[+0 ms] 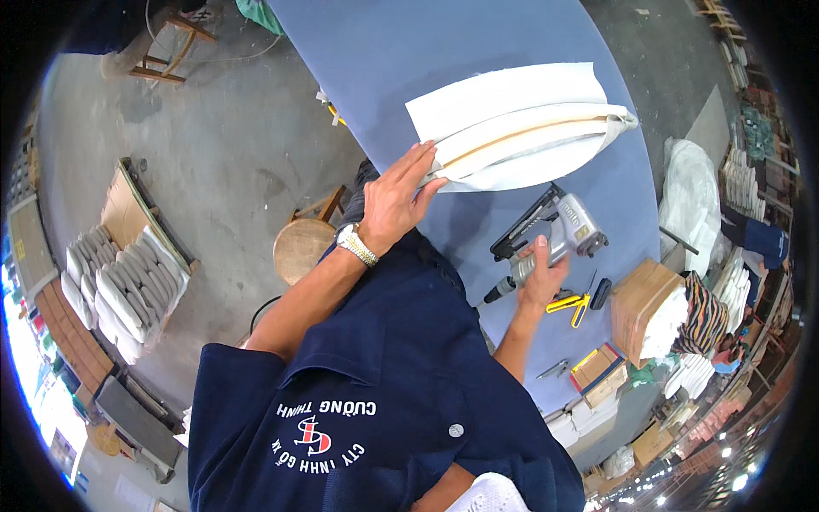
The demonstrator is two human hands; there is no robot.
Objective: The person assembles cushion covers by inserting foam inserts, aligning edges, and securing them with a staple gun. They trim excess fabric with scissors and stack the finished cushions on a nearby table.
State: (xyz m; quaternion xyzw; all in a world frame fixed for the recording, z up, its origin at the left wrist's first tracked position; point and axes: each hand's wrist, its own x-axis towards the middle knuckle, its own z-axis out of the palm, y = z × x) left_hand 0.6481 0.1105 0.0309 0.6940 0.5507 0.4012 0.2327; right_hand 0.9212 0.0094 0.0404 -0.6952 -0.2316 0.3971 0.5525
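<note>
A curved, white-covered upholstered piece (520, 141) lies on the blue-grey worktable (384, 60), with a light wooden strip showing along its middle. A flat white sheet (503, 92) spreads out at its far side. My left hand (397, 194) grips the near-left end of the piece, thumb and fingers around it, a watch on the wrist. A grey and black staple gun (559, 229) is held in my right hand (539, 277), just nearer than the piece. Its nose points left, apart from the piece.
Yellow-handled tools (580, 307) and a black object (601, 293) lie right of my right hand. Farther right stand a small box (597, 371) and a cardboard box (644, 307). A round wooden stool (303, 250) is left of me; stacked cushions (128, 290) sit beyond it.
</note>
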